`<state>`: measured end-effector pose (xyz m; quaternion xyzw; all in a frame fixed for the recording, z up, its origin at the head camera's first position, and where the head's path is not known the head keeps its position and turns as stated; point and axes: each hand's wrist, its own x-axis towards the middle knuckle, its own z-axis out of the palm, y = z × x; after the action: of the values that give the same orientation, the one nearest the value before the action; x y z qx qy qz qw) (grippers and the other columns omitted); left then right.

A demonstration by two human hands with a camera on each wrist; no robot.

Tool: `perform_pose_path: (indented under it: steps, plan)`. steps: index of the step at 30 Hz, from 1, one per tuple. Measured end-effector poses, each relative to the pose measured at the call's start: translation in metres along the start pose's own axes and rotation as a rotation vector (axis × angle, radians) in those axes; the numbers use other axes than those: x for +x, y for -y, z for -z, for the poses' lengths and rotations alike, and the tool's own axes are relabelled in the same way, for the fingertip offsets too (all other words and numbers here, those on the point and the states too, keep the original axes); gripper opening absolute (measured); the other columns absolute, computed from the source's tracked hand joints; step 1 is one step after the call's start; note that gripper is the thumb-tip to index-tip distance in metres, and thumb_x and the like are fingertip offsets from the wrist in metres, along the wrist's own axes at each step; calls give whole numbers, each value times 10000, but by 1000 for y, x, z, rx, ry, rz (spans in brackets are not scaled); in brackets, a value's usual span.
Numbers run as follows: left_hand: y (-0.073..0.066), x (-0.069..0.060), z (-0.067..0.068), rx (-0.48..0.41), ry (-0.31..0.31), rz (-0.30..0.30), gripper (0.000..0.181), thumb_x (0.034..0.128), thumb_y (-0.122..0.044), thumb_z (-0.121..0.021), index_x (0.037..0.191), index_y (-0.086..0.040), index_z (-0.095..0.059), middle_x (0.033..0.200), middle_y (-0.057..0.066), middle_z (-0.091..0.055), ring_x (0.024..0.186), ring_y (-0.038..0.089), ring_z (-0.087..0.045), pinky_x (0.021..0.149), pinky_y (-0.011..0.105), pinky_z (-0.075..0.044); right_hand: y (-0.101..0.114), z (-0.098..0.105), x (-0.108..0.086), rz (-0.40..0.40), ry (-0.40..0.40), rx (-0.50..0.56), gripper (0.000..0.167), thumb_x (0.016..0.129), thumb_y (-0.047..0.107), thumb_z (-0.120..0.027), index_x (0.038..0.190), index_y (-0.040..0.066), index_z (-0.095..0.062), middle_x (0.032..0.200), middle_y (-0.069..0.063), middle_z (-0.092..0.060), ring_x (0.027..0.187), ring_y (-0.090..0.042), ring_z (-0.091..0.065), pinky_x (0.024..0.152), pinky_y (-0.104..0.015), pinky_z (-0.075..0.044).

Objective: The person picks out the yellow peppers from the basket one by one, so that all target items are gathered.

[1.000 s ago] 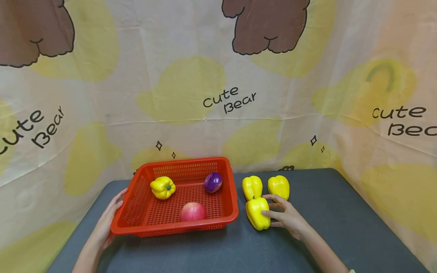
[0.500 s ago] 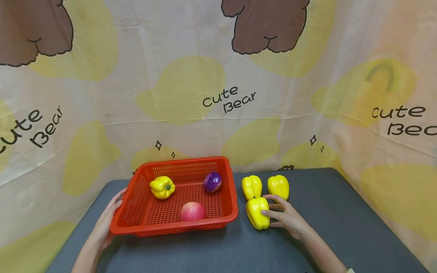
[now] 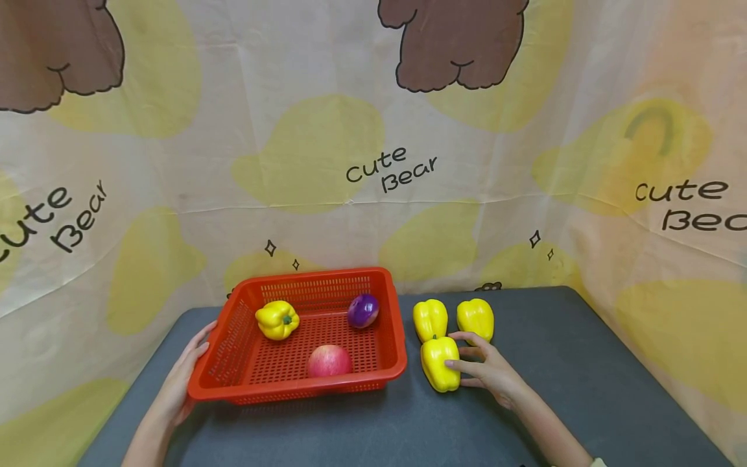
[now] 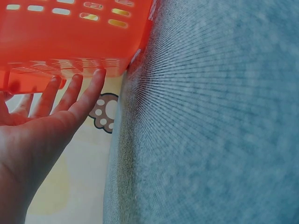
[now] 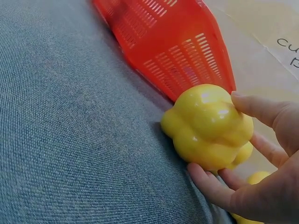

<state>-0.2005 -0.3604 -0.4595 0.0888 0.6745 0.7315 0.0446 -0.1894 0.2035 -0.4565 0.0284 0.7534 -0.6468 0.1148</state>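
A red basket holds a yellow pepper, a purple round vegetable and a pink-red apple. At its left side, the left hand touches the wall; in the left wrist view that hand has its fingertips against the red plastic. The right hand has thumb and fingers around the front yellow pepper, which rests on the table. From the right wrist view, the right hand grips this pepper from the side, thumb on one face and fingers on the other.
Two more yellow peppers, one back left and one back right, stand just behind the gripped one. The grey-blue table ends at a printed cloth hanging behind and beside it.
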Motion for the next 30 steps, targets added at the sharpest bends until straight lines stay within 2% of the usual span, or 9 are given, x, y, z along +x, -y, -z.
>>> perform_pose_path:
  steps: [13,23,30]
  plan:
    - [-1,-1,-1,12,1,-7,485,1179,-316,-293,1651,-284,-187,1342,-204,-603,1067,104,-712,826,336,-633,1,3,0,1,17,-9,661,944,178,-818,1497,42,-483,1486,-352,-404,1248,-404,-592,917,-529,-606]
    - [-1,-1,-1,6,12,-13,483,1179,-310,-292,1651,-285,-189,1345,-198,-606,1071,105,-712,830,334,-633,4,16,-1,15,85,-41,703,960,194,-806,1536,8,-448,1493,-363,-420,1231,-385,-625,934,-521,-603]
    - [0,-1,0,-3,17,-19,483,1180,-305,-288,1652,-283,-184,1353,-206,-598,1084,98,-706,834,332,-631,8,25,-2,30,96,-73,709,959,203,-809,1534,-19,-457,1502,-359,-422,1175,-339,-665,926,-493,-610]
